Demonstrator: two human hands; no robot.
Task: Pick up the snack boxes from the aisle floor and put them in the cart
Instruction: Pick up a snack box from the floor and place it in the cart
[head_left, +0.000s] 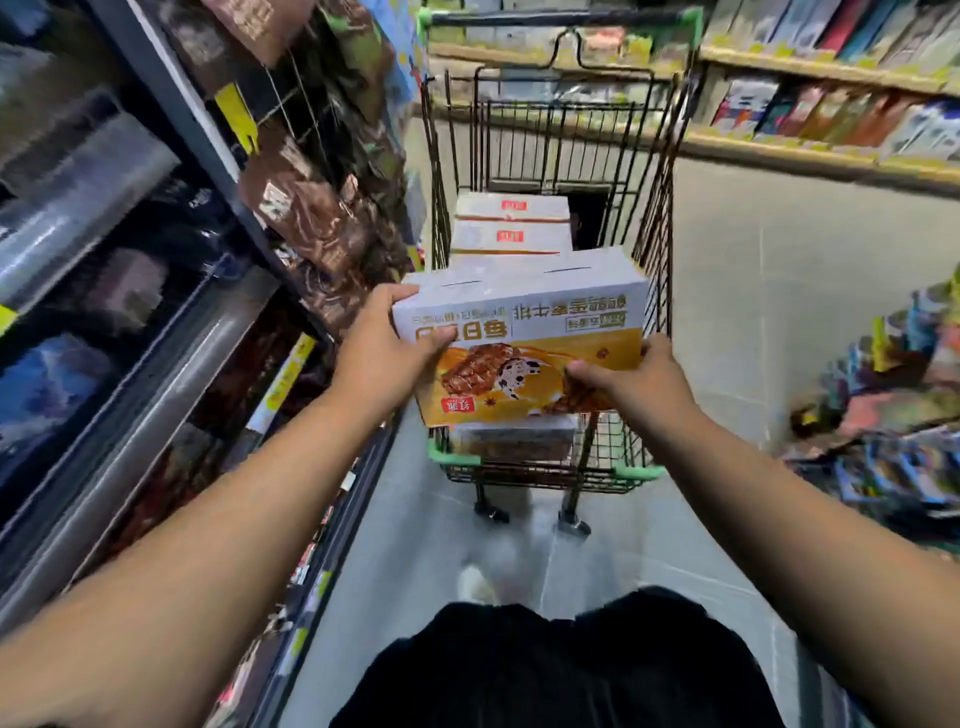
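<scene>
I hold a white and orange snack box, printed with grilled meat, over the near end of the wire cart. My left hand grips its left edge and my right hand grips its lower right corner. Inside the cart lie two white snack boxes toward the far end. Another box sits in the cart right under the held one, mostly hidden by it.
Shelves with hanging brown snack packs line the left side, close to the cart. A low display of colourful packets stands at the right. More shelves run across the back right. Grey floor lies right of the cart.
</scene>
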